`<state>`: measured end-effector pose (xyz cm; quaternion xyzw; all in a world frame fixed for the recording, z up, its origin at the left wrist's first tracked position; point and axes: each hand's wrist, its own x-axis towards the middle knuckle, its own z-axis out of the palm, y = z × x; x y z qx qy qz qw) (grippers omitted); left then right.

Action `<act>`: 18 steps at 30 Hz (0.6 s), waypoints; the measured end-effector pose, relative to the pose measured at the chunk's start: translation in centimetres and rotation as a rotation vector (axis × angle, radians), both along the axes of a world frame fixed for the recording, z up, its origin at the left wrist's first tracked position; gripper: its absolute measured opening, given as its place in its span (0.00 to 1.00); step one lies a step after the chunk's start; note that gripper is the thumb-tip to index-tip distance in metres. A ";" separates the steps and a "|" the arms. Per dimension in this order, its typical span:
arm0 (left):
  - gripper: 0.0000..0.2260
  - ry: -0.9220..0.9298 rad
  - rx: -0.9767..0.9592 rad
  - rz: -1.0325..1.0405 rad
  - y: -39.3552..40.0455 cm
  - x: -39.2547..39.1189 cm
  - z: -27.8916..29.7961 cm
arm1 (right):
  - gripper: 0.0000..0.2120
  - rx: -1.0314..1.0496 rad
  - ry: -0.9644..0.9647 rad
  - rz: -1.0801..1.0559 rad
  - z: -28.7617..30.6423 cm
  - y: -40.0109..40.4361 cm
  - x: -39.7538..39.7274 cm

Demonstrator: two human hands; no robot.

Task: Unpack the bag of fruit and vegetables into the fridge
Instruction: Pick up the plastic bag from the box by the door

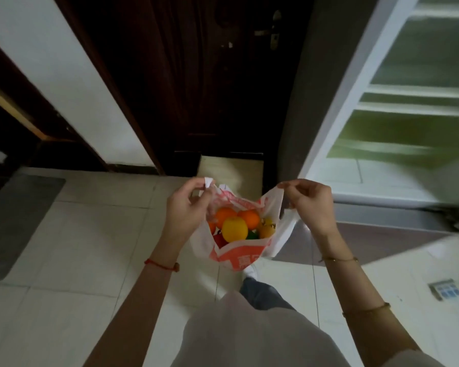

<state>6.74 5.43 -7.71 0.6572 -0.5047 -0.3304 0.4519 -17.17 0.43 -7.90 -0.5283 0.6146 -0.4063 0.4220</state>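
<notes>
A white plastic bag [239, 254] with red print hangs in front of me, its mouth pulled wide. My left hand [187, 207] pinches the left handle and my right hand [312, 205] pinches the right one. Inside lie two oranges [248, 217], a yellow fruit [234, 229], a smaller yellowish one [266, 229], and bits of something red [220, 241] and green [251, 235]. The fridge [414, 102] stands open at the right, showing glass shelves and a green drawer.
A dark wooden door [196, 75] is straight ahead, with a pale threshold [231, 168] below it. A grey mat [16, 221] lies on the tiled floor at left. The fridge's lower drawer front [376, 234] juts out near my right hand. A small blue-and-white box [445, 288] lies at right.
</notes>
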 end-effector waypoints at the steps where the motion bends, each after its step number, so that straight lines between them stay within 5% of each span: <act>1: 0.07 0.010 -0.003 -0.020 0.5 -0.7 0.5 | 0.08 -0.006 -0.018 -0.025 0.4 1.0 -0.5; 18: 0.08 0.153 -0.080 -0.321 2.7 -14.6 6.7 | 0.06 -0.148 -0.054 -0.344 6.4 8.6 -12.8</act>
